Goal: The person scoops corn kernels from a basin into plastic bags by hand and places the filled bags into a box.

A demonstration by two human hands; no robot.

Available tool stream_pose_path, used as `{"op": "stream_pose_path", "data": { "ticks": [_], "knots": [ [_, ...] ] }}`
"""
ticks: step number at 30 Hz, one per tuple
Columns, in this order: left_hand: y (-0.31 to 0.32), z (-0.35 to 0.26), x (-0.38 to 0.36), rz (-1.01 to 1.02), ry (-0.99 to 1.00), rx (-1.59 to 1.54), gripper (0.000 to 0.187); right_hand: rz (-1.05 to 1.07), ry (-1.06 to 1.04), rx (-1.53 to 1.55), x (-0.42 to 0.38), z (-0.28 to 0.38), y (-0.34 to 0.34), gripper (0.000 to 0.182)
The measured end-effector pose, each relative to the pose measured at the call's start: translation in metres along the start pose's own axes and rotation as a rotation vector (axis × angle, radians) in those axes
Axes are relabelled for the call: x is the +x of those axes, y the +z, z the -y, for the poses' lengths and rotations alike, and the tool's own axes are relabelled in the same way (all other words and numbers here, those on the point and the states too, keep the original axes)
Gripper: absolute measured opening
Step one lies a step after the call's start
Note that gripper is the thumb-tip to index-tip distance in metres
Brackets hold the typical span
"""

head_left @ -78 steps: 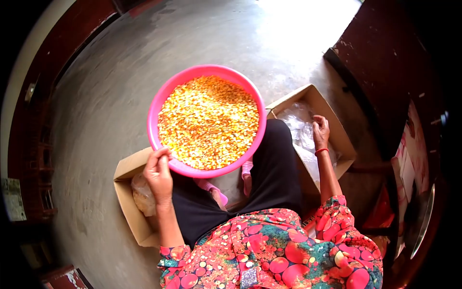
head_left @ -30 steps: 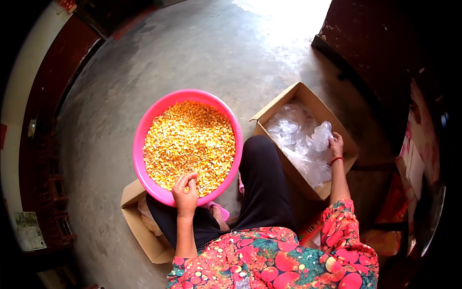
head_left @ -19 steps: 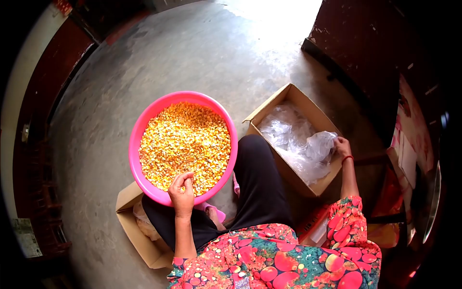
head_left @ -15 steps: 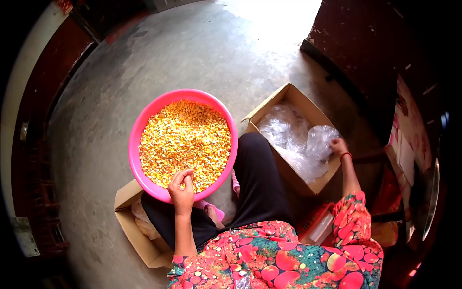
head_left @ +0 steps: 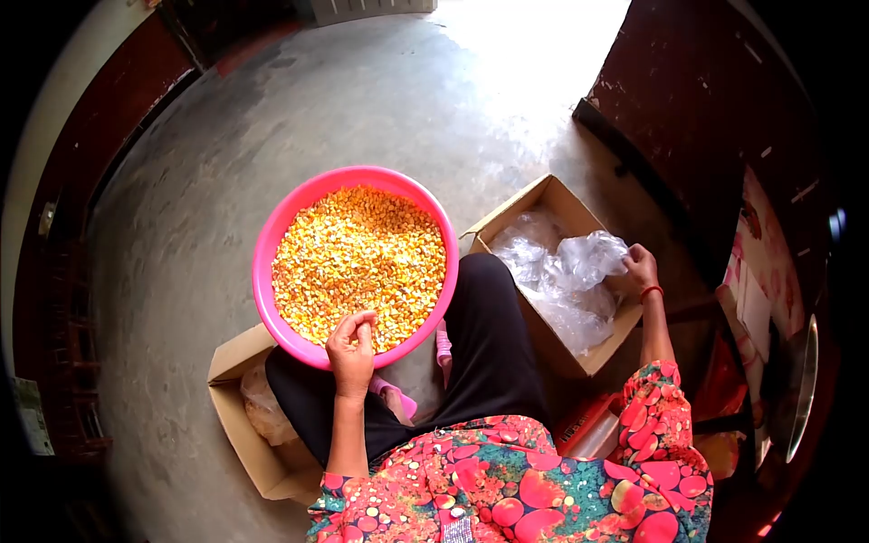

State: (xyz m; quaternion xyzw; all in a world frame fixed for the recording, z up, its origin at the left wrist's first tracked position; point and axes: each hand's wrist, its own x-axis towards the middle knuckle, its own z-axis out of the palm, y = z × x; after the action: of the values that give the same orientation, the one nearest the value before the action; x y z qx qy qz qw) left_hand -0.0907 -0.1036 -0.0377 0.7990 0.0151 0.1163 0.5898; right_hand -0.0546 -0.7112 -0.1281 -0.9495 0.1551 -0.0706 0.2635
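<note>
A pink basin (head_left: 262,276) full of yellow corn kernels (head_left: 362,253) rests by my knees. My left hand (head_left: 351,348) is over the basin's near edge, its fingers curled together; whatever they hold, if anything, is hidden. On the right, my right hand (head_left: 641,269) pinches the edge of a clear plastic bag (head_left: 593,256) above an open cardboard box (head_left: 625,339). More crumpled clear plastic bags (head_left: 566,312) fill that box.
A second open cardboard box (head_left: 237,421) at the lower left has a filled clear bag (head_left: 264,412) in it. Beside my right sleeve lies a red item (head_left: 584,430) with a clear container. Dark red furniture stands along the right side.
My right hand has drawn the bag's edge slightly upward, and the bag is more stretched out. My left hand remains closed at the basin's near edge. The view has shifted slightly.
</note>
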Motion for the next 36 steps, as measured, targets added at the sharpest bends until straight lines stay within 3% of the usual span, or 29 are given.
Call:
{"op": "stream_pose_path", "data": {
  "ticks": [1, 2, 4, 9, 12, 14, 16, 17, 18, 20, 21, 22, 24, 25, 26, 28, 30, 32, 33, 36],
  "knots": [
    [0.003, -0.001, 0.001, 0.002, -0.034, -0.067, 0.017, 0.034, 0.213, 0.608, -0.003, 0.029, -0.012, 0.004],
    [0.004, -0.003, -0.001, 0.006, -0.071, -0.13, 0.017, 0.008, 0.243, 0.913, -0.012, 0.066, -0.027, 0.007],
    [0.011, -0.01, -0.002, 0.052, -0.077, -0.151, 0.02, 0.052, 0.112, 1.295, -0.013, 0.098, -0.042, 0.011],
    [0.042, -0.044, 0.004, 0.238, -0.135, -0.422, 0.033, 0.275, -0.214, 1.638, -0.025, 0.195, -0.09, 0.025],
    [0.063, -0.062, 0.013, 0.388, -0.266, -0.665, 0.06, 0.433, -0.38, 1.769, -0.037, 0.244, -0.098, 0.024],
    [0.073, -0.07, 0.018, 0.467, -0.383, -0.788, 0.086, 0.394, -0.368, 1.759, -0.052, 0.284, -0.094, 0.024],
    [0.08, -0.077, 0.02, 0.476, -0.439, -0.876, 0.092, 0.28, -0.331, 1.791, -0.066, 0.317, -0.085, 0.026],
    [0.077, -0.081, 0.025, 0.503, -0.472, -0.891, 0.111, 0.272, -0.282, 1.82, -0.069, 0.326, -0.076, 0.027],
    [0.085, -0.066, 0.028, 0.435, -0.245, -0.955, 0.11, 0.296, -0.228, 1.801, -0.072, 0.339, -0.07, 0.024],
    [0.072, -0.065, 0.031, 0.491, -0.412, -1.087, 0.108, 0.324, -0.123, 1.757, -0.071, 0.349, -0.05, 0.021],
    [0.062, -0.066, 0.03, 0.43, -0.453, -1.085, 0.097, 0.474, -0.143, 1.793, -0.068, 0.357, -0.042, 0.018],
    [0.055, -0.07, 0.034, 0.366, -0.481, -1.078, 0.062, 0.393, -0.056, 1.749, -0.066, 0.366, -0.035, 0.016],
    [0.039, -0.046, 0.039, 0.208, -0.451, -1.116, 0.024, 0.386, -0.182, 1.552, -0.042, 0.343, -0.009, 0.028],
    [0.025, -0.048, 0.046, 0.217, -0.417, -1.303, 0.009, 0.319, -0.252, 1.438, -0.035, 0.339, 0.0, 0.027],
    [0.009, -0.055, 0.049, 0.148, -0.32, -1.357, 0.015, 0.247, -0.314, 1.322, -0.03, 0.338, 0.008, 0.026],
    [-0.011, -0.051, 0.051, -0.148, -0.282, -1.229, 0.021, 0.395, -0.11, 1.572, -0.025, 0.339, 0.014, 0.026],
    [-0.026, -0.055, 0.055, -0.376, -0.227, -1.115, 0.029, 0.439, -0.076, 1.531, -0.022, 0.343, 0.022, 0.029],
    [-0.041, -0.062, 0.053, -0.364, -0.178, -1.043, 0.03, 0.268, -0.196, 1.181, -0.041, 0.376, 0.017, 0.036],
    [-0.045, -0.064, 0.052, -0.398, -0.218, -0.978, 0.028, 0.241, -0.236, 1.157, -0.054, 0.393, 0.015, 0.04],
    [-0.045, -0.076, 0.051, -0.473, -0.212, -0.964, 0.02, 0.393, -0.309, 1.159, -0.103, 0.447, 0.002, 0.05]
  ]
}}
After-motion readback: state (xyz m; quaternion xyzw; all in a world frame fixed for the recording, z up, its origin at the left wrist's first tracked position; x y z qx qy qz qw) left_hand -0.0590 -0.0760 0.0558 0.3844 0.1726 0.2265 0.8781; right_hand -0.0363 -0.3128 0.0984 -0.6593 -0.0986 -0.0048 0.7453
